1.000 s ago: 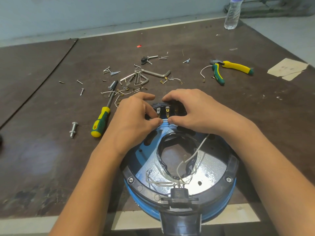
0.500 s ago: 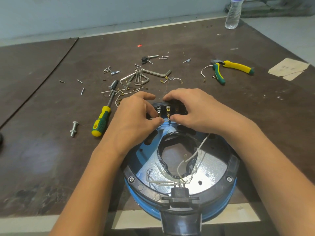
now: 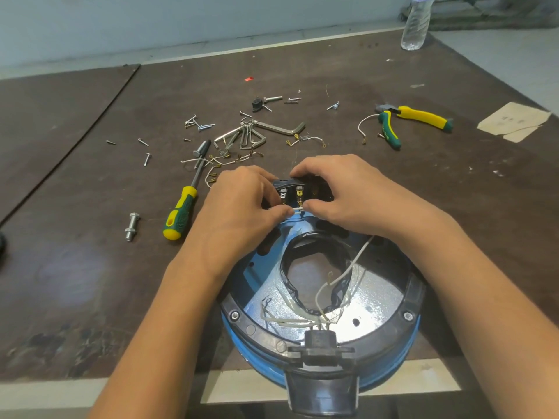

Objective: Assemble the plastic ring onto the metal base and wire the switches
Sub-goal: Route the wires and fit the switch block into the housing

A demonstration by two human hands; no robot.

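A blue metal base (image 3: 263,285) with a shiny inner face sits at the table's near edge. A black plastic ring (image 3: 414,297) lies around its rim, with screws at both sides. At the far side of the ring is the black switch block (image 3: 298,189) with brass terminals. My left hand (image 3: 242,204) and my right hand (image 3: 341,195) meet there, and both pinch a short white wire (image 3: 297,210) just below the terminals. My right fingers also curl over the block's top. Loose white wires (image 3: 335,282) cross the base's central hole.
A yellow-green screwdriver (image 3: 181,216) lies left of my hands, with a bolt (image 3: 132,226) further left. Hex keys (image 3: 257,131), screws and short terminal wires are scattered behind the hands. Pliers (image 3: 405,120) lie at the right, paper scraps (image 3: 514,120) beyond, and a bottle (image 3: 416,22) stands far back.
Both hands stay at the switch block; the fingertips have shifted only slightly on the white wire. Nothing else has moved.
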